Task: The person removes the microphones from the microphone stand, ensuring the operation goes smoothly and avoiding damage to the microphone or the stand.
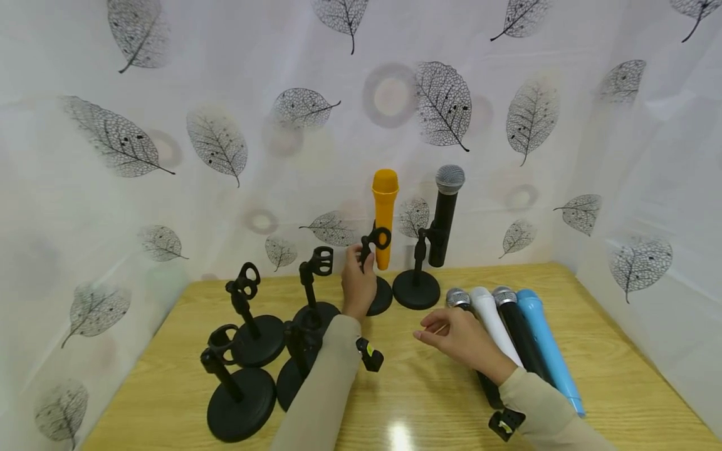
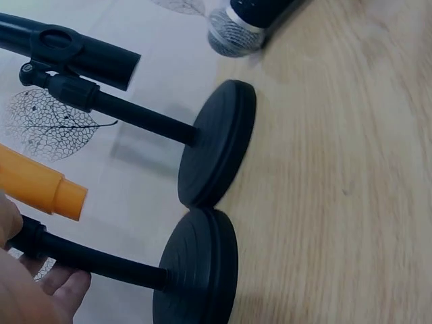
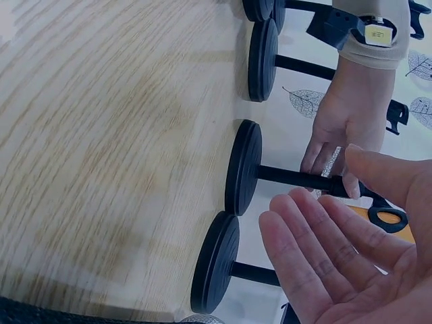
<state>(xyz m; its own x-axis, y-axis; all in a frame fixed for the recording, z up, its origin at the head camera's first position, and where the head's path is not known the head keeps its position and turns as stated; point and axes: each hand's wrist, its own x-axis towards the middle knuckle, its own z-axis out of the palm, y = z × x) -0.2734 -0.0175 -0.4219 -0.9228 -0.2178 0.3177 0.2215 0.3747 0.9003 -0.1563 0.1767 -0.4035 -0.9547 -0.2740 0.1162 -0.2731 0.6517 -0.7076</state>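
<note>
My left hand (image 1: 358,285) grips the upper post of a black microphone stand (image 2: 111,262), its fingers curled around it under the clip. An orange microphone (image 1: 385,216) stands upright in that stand's clip. Just right of it, a black microphone with a silver grille (image 1: 445,219) is held by a second stand (image 1: 416,289); the two round bases touch in the left wrist view. My right hand (image 1: 459,335) is over the table beside the lying microphones, fingers loosely bent with nothing in them. In the right wrist view its palm (image 3: 337,270) faces the held stand.
Several stands with bare clips, one a front-left stand (image 1: 239,404), stand on the wooden table (image 1: 406,382) at left. At right lie a white microphone (image 1: 496,319), a light blue microphone (image 1: 549,344) and black ones (image 1: 521,332). A leaf-print sheet (image 1: 338,156) walls the back and sides.
</note>
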